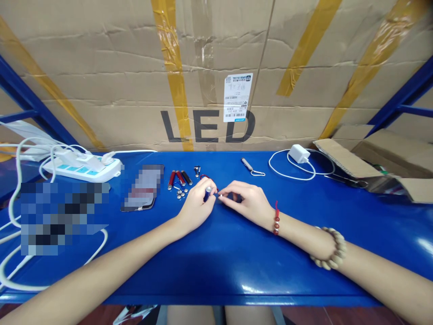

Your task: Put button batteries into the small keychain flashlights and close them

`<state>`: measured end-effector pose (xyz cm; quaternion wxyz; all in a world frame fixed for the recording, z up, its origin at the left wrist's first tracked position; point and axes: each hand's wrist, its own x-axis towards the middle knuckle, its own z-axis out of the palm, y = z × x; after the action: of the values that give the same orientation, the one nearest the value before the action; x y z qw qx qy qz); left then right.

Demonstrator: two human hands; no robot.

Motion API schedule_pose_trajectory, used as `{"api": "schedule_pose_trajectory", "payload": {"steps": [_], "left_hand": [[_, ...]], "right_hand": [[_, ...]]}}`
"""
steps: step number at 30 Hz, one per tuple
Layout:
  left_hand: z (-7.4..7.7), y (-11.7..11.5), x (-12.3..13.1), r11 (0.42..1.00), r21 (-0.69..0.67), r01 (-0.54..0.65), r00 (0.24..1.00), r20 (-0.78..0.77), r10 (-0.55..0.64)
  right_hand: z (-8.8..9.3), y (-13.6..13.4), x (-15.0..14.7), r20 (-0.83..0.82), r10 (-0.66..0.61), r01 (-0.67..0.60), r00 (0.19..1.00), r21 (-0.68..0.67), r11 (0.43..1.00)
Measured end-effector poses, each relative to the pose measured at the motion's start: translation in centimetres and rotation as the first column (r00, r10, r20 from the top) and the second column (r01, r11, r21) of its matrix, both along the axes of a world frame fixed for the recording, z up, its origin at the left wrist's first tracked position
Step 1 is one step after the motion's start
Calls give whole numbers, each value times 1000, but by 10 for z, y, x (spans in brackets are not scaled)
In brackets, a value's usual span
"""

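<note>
My left hand [196,201] is closed around a small blue cylinder [207,194], which looks like a mini torch body. Close beside it, the thumb and forefinger of my right hand [249,201] pinch together at a tiny pale object, too small to name. Left of my hands lie red tubes [172,179] and a black tube [186,177] with metal ends. Several small silver discs [179,194], like button cells, sit just in front of them. Behind these is a little metal clip piece [197,170]. Farther back on the right lies a silver tube with a carabiner clip [247,164].
The blue table [250,257] bears a phone [144,187] and a white power strip [86,169] with cables on the left. A white charger [299,154] with its cord and an open cardboard box [348,158] are at right. A large taped carton [135,90] stands behind.
</note>
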<state>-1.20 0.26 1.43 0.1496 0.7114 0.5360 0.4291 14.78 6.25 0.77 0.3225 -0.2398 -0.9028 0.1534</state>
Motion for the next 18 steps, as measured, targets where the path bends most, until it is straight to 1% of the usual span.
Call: {"api": "schedule_pose_trajectory", "payload": {"steps": [3, 7, 12, 18], "left_hand": [[1, -1, 1, 1000, 7, 22, 999, -37, -22], [1, -2, 1, 999, 1, 40, 996, -82, -40], [-5, -1, -1, 995, -40, 87, 985, -146, -92], [-7, -3, -2, 986, -124, 110, 969, -208, -134]], "right_hand": [[1, -2, 1, -153, -23, 26, 988, 24, 999], [4, -7, 2, -267, 71, -44, 961, 106, 993], [6, -10, 1, -330, 150, -83, 932, 209, 975], [3, -7, -1, -333, 221, -144, 917, 241, 960]]}}
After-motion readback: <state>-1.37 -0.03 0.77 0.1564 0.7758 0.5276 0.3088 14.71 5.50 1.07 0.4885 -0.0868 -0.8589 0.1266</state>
